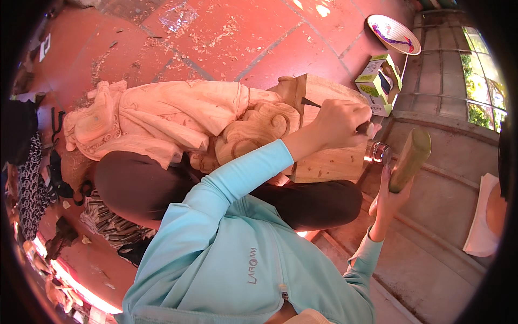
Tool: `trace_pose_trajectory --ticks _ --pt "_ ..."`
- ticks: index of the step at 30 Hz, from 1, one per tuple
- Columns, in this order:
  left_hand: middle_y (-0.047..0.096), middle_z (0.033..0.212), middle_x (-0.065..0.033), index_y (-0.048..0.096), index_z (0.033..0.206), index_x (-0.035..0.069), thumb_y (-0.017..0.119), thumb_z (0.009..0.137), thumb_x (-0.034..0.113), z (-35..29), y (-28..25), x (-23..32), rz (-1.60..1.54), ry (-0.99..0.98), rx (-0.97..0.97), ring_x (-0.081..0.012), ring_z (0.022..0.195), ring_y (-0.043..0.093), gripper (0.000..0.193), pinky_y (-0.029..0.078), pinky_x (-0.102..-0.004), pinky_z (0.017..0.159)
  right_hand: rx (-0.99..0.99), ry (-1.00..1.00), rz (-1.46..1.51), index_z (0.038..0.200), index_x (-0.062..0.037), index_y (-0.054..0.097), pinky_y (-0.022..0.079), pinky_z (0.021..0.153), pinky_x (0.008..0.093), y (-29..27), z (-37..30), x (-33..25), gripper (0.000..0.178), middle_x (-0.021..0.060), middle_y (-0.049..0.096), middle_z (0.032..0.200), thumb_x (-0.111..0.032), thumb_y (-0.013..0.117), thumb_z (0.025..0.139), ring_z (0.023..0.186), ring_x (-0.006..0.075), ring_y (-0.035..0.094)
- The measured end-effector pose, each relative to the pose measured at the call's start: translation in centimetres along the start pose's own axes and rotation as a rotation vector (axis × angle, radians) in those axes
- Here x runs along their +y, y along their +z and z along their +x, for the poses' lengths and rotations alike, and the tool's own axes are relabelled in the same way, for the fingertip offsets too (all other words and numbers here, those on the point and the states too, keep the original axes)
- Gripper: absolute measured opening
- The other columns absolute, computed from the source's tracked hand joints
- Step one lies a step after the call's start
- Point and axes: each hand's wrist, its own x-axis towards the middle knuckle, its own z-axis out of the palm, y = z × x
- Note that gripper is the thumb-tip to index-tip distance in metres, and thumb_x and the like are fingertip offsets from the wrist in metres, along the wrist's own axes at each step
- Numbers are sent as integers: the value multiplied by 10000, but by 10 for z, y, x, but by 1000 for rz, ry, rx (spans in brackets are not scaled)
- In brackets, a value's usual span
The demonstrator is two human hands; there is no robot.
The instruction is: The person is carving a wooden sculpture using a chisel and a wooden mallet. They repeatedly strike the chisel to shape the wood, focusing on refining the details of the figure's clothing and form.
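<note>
A carved pale wooden statue [172,110] lies lengthwise across the floor in front of me, with scrollwork near its right end and a block-shaped base [329,162]. My left hand [339,123] is closed around a chisel [310,102], its dark pointed blade reaching left to the edge of the base. The end of its handle sticks out on the right side of the fist. To the right, my right hand [391,197] grips a worn wooden mallet [412,156], held apart from the chisel with its thick end up. My bent legs [145,183] rest against the statue's near side.
A glass jar [379,152] stands just right of the base. Beyond it are a green and white carton [372,89] and a conical hat [393,35]. Wood shavings [226,32] litter the red tiles. Several carving tools [105,218] lie bundled at left, near patterned cloth [29,186].
</note>
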Motion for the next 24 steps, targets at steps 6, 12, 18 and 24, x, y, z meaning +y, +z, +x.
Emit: trace_pose_trajectory --ticks 6,12,18,24 --pt "452 503 -44 439 601 88 730 785 209 0 1 -17 -32 -132 290 -203 426 474 365 342 -339 389 23 -4 -121 1121 14 559 475 814 294 -3 4 -32 384 78 625 1027 -124 741 813 871 150 594" --pt "438 470 -50 429 566 80 723 759 84 -3 -8 -25 -205 -278 397 -205 375 393 352 306 -310 374 56 -237 -262 1053 24 585 485 753 281 4 21 -54 336 71 650 930 -106 757 795 793 130 599" --pt "410 471 -57 423 571 74 705 745 47 -11 -12 -30 -196 -185 431 -208 379 387 333 300 -315 376 51 -282 -207 1073 5 595 494 729 287 8 34 -52 301 67 660 969 -31 721 801 795 130 594" --pt "406 474 -62 421 575 72 693 754 51 -18 -15 -33 -162 -164 366 -217 384 396 327 300 -326 380 -117 -606 -466 1224 -31 556 501 809 342 43 50 -77 520 113 622 1180 64 687 729 947 235 637"
